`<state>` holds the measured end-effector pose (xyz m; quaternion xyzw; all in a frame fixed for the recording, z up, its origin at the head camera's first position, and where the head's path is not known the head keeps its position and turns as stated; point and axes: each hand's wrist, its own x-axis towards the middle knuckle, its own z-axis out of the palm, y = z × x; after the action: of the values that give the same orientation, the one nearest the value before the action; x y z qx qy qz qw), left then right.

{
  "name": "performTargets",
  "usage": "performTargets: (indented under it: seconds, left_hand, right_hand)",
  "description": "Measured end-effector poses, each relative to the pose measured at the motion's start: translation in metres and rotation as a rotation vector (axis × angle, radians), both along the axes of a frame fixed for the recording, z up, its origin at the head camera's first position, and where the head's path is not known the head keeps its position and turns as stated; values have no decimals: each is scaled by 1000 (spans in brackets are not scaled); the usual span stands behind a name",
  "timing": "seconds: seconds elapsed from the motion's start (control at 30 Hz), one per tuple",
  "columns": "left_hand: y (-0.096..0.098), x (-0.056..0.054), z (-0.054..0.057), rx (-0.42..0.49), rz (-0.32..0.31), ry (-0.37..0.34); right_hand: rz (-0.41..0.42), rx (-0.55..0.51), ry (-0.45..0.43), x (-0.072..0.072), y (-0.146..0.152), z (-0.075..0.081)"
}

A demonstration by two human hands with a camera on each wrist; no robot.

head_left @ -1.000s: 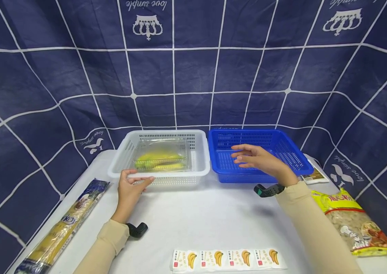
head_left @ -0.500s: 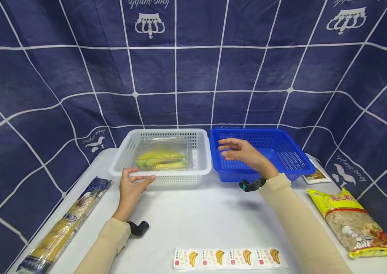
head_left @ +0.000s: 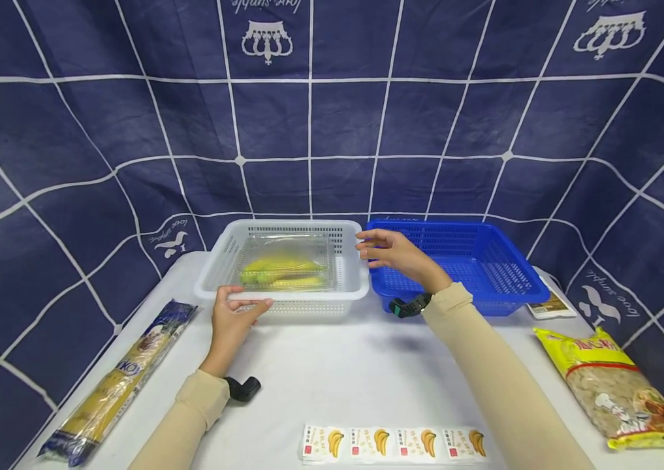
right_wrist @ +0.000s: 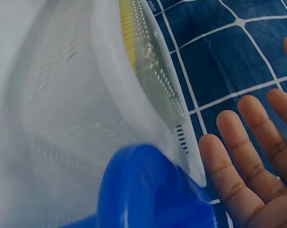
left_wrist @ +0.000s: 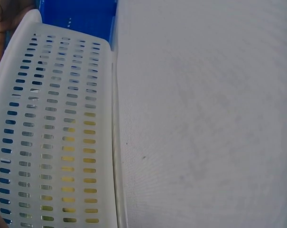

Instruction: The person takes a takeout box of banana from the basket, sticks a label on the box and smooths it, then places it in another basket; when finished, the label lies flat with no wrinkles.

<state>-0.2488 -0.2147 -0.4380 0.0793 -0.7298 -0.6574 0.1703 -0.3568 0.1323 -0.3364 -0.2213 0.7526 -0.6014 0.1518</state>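
A white plastic basket (head_left: 293,308) stands at the back left of the table. Inside it lies a clear plastic box (head_left: 284,245) with yellow-green bananas (head_left: 283,266) showing through. My left hand (head_left: 233,321) grips the basket's front rim near its left corner, fingers over the top and thumb in front. My right hand (head_left: 393,252) hovers where the white basket meets the blue basket (head_left: 473,305). Its fingers (right_wrist: 236,137) are loosely extended beside the white basket's right end and hold nothing. Whether they touch the rim I cannot tell.
A long pack of noodles (head_left: 123,378) lies along the left edge. A yellow bag (head_left: 616,385) of pale food is at the right, behind it a small white packet (head_left: 552,305). A strip of banana-printed packets (head_left: 393,444) lies at the front. A blue checked cloth (head_left: 332,117) hangs behind.
My right hand has moved left, from above the blue basket to the white basket's right end. My left hand stays on the front rim. The view has shifted slightly.
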Motion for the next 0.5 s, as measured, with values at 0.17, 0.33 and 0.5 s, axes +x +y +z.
performTargets:
  seconds: [0.17,0.33,0.5]
  left_hand:
    - [1,1,1,-13,3,3]
    - [1,1,0,-30,10,4]
    - [1,0,-1,-16,7,9]
  right_hand:
    - [-37,37,-37,-8,-16,5]
    - [-45,27,-87,-17,-33,5]
    - [-38,4,-147,-23,-47,5]
